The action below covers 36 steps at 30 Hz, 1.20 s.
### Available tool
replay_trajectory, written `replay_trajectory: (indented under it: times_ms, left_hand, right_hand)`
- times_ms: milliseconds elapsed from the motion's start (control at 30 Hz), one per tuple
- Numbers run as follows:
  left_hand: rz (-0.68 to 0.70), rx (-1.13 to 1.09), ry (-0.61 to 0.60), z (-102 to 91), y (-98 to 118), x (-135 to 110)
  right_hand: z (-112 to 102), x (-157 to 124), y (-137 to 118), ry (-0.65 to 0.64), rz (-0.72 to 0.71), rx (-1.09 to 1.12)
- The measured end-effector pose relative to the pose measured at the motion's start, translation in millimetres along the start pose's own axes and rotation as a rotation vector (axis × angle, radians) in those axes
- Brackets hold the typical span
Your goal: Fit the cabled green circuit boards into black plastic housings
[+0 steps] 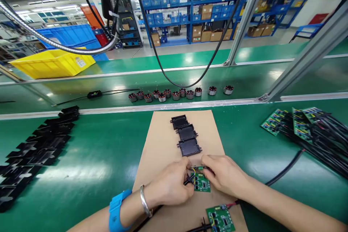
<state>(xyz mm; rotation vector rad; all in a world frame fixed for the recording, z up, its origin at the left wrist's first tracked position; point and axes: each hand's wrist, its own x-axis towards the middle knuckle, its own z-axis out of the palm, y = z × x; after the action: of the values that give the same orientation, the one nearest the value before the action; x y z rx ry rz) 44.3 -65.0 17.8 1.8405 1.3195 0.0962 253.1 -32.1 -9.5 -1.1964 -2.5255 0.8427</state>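
A green circuit board [202, 184] with small chips and a yellow wire lies between my two hands over the cardboard. My left hand [174, 181] has its fingers closed at the board's left side, by the black cable. On the other side, my right hand [224, 174] pinches the board's upper right edge; its fingertips are partly hidden. Just beyond my hands, three black plastic housings [189, 147] stand in a row, open side up. Nearer to me is a second circuit board [221, 219] with black and red leads.
The cardboard sheet [156, 141] covers the middle of the green bench. Black housings [51, 145] lie stacked at left, wired circuit boards [301, 123] at right. Several small motor stators [162, 97] line the back, beyond a metal rail [122, 108]. A black cable [187, 86] hangs above.
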Motion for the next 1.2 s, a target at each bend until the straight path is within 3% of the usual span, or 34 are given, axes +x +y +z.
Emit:
replay_trajectory:
  times_ms: [133, 233, 333, 367, 433, 533, 767, 900, 967, 1033, 1200]
  left_hand:
    - [0.056, 0.155, 0.014, -12.6, 6.4, -15.1]
    - [0.097, 0.223, 0.101, -24.2, 10.7, -25.8]
    - [0.124, 0.160, 0.194, -34.6, 14.6, -28.9]
    - [0.119, 0.122, 0.180, -37.6, 15.7, -28.2]
    - [0.091, -0.006, 0.032, -42.3, 16.5, -25.4]
    - [0.054, -0.211, -0.160, -44.0, 12.4, -18.2]
    - [0.016, -0.163, 0.231, -23.1, -1.6, 5.2]
    - [-0.044, -0.050, 0.294, -11.1, 6.1, 14.8]
    - [-0.039, -0.061, 0.291, -9.5, 8.6, 19.2]
    - [-0.026, -0.149, 0.269, -12.4, 6.6, 23.2]
    - [0.016, -0.374, 0.186, -35.3, -11.5, 25.7]
  right_hand:
    - [-34.9, -5.4, -8.6, 0.007, 0.051, 0.170]
    - [-60.2, -7.8, -15.7, -0.099, 0.094, 0.398]
    - [-69.3, -4.5, -20.0, -0.169, 0.078, 0.496]
    - [-69.4, -1.9, -20.9, -0.178, 0.076, 0.512]
    - [-67.1, 4.3, -21.8, -0.195, 0.075, 0.506]
    - [-62.2, 12.7, -20.8, -0.158, 0.092, 0.375]
    - [-56.3, 22.3, -12.7, -0.076, 0.103, 0.179]
    - [-44.7, 30.8, -26.8, 0.066, 0.096, -0.280]
    - [-38.8, 35.5, -37.6, 0.066, 0.098, -0.547]
    - [-37.9, 39.1, -44.0, 0.033, 0.024, -0.668]
    - [-51.4, 48.4, -25.3, 0.070, -0.264, -0.545]
